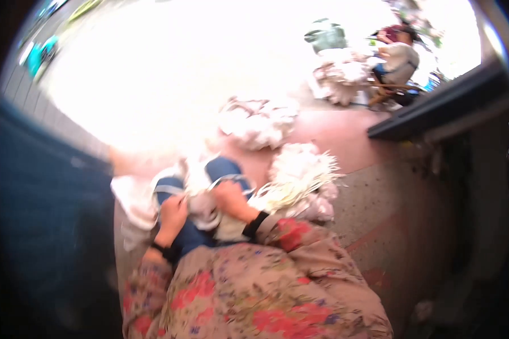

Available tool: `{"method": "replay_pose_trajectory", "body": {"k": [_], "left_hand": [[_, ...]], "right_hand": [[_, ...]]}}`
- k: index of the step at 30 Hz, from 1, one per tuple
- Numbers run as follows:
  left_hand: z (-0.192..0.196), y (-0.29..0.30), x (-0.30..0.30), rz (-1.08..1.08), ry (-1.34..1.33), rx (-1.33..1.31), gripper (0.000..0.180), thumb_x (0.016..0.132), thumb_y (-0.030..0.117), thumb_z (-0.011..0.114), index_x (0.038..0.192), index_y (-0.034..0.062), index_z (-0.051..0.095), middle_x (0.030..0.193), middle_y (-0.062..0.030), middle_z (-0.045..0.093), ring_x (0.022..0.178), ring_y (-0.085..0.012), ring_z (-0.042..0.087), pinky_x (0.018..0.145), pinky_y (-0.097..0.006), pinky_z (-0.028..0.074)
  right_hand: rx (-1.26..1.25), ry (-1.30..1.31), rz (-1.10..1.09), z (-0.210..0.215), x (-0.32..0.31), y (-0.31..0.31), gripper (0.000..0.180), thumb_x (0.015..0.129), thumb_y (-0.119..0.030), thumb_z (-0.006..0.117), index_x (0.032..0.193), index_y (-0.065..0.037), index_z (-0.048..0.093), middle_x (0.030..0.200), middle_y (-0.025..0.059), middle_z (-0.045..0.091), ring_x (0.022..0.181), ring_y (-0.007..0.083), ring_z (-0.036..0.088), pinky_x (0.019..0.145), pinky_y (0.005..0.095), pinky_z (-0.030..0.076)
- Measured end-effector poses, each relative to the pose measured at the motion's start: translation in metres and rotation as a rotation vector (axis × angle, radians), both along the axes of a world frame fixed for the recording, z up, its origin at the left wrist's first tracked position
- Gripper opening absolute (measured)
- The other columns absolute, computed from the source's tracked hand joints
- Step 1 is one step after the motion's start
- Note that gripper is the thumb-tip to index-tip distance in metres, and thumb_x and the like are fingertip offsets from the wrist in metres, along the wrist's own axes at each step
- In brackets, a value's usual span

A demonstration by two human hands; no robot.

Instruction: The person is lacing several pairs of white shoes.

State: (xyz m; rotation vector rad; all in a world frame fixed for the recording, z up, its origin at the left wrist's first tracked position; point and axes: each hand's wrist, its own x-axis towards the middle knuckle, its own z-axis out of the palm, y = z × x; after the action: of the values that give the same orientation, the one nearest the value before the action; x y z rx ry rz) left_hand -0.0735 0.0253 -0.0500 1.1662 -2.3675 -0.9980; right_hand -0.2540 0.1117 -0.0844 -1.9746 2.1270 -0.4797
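My left hand (174, 211), closed, is over my blue-trousered left knee (169, 183), with a thin white cord at its fingers. Level with it, my right hand (231, 199) is curled round a white cord (238, 179) that crosses my right knee (223, 168). Blur hides the fingertips of both. Between my legs and just below the hands lies a whitish cloth bundle (202, 207). White cloth (134, 199) also spreads beside my left leg. To the right of my right hand sits a pile of pale bundled cloth (318, 204) topped with loose cream strings (300, 183).
Ahead on the reddish floor (350, 133) is another white-pink heap (258, 121). Farther right, a person (400, 59) sits near a larger pale pile (340, 73) and a greenish sack (326, 36). A blue door panel (51, 209) stands left; a dark frame (435, 104) juts in right.
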Motion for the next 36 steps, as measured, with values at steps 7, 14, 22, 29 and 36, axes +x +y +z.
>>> {"method": "replay_pose_trajectory", "body": {"k": [7, 14, 22, 29, 36], "left_hand": [[0.04, 0.0, -0.028, -0.035, -0.014, -0.719, 0.015, 0.076, 0.015, 0.054, 0.088, 0.0069, 0.057, 0.078, -0.0095, 0.058, 0.085, -0.0309, 0.051, 0.074, -0.044, 0.039], [0.031, -0.024, -0.01, -0.381, -0.371, -0.469, 0.011, 0.072, 0.017, 0.055, 0.065, 0.0122, 0.063, 0.069, -0.0081, 0.057, 0.078, -0.0277, 0.05, 0.067, -0.041, 0.038], [0.05, -0.021, -0.022, -0.249, -0.553, -0.564, 0.005, 0.07, 0.01, 0.052, 0.069, 0.0095, 0.056, 0.062, -0.0098, 0.057, 0.07, -0.026, 0.057, 0.064, -0.039, 0.042], [0.025, -0.009, 0.0, 0.01, -0.342, -0.238, 0.011, 0.078, 0.012, 0.049, 0.079, 0.0048, 0.057, 0.065, -0.0196, 0.059, 0.064, -0.0346, 0.059, 0.057, -0.044, 0.046], [0.014, -0.008, -0.001, 0.133, -0.127, 0.083, 0.02, 0.085, 0.021, 0.046, 0.085, 0.0032, 0.055, 0.069, -0.0231, 0.057, 0.068, -0.0406, 0.056, 0.06, -0.048, 0.044]], "right_hand": [[-0.258, -0.195, 0.038, 0.02, -0.001, 0.015, 0.009, 0.07, -0.008, 0.051, 0.078, -0.004, 0.052, 0.076, 0.0107, 0.053, 0.074, 0.0268, 0.053, 0.064, 0.0358, 0.041], [-0.199, 0.233, 0.191, 0.033, 0.014, -0.007, 0.011, 0.062, -0.018, 0.053, 0.062, -0.009, 0.06, 0.076, 0.0077, 0.051, 0.08, 0.0231, 0.044, 0.066, 0.0364, 0.034], [-0.47, -0.142, 0.185, 0.045, -0.029, -0.016, 0.011, 0.065, -0.006, 0.054, 0.075, -0.009, 0.055, 0.074, 0.0104, 0.048, 0.072, 0.0288, 0.047, 0.061, 0.0383, 0.037], [-1.107, -0.481, -0.35, 0.205, -0.068, -0.011, 0.008, 0.088, -0.003, 0.043, 0.084, 0.0, 0.05, 0.074, 0.0056, 0.047, 0.074, 0.015, 0.05, 0.066, 0.025, 0.04], [-0.076, -1.543, -0.035, 0.176, -0.053, -0.005, 0.012, 0.092, -0.017, 0.041, 0.089, -0.007, 0.048, 0.066, 0.0003, 0.05, 0.056, 0.0083, 0.049, 0.048, 0.0201, 0.04]]}}
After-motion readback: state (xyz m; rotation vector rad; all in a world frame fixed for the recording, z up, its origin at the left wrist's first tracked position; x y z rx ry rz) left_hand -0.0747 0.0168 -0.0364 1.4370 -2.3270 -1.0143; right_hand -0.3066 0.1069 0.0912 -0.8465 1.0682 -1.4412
